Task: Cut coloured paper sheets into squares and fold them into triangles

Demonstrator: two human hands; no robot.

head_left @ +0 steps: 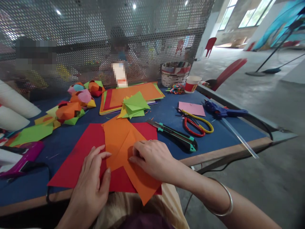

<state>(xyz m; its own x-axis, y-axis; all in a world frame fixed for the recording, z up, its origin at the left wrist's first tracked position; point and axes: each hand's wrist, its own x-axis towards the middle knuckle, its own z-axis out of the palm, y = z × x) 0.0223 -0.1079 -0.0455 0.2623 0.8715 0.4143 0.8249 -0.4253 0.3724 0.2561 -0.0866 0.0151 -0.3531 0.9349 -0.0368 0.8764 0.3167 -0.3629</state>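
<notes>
At the table's front edge lies a large sheet of red paper with orange paper on top of it. My left hand rests open on the red sheet, its fingertips at the left edge of the orange paper. My right hand is closed, thumb and curled fingers pinching a smaller orange piece that lies slanted over the other orange paper. That slanted piece's lower corner hangs past the table edge. Just beyond my right hand are a green-and-black utility knife and red-and-yellow scissors.
A blue glue gun with a clear stick lies at the right. Behind are stacked coloured paper, green pieces, a paper cup and a basket. Folded paper shapes and a purple tool lie left.
</notes>
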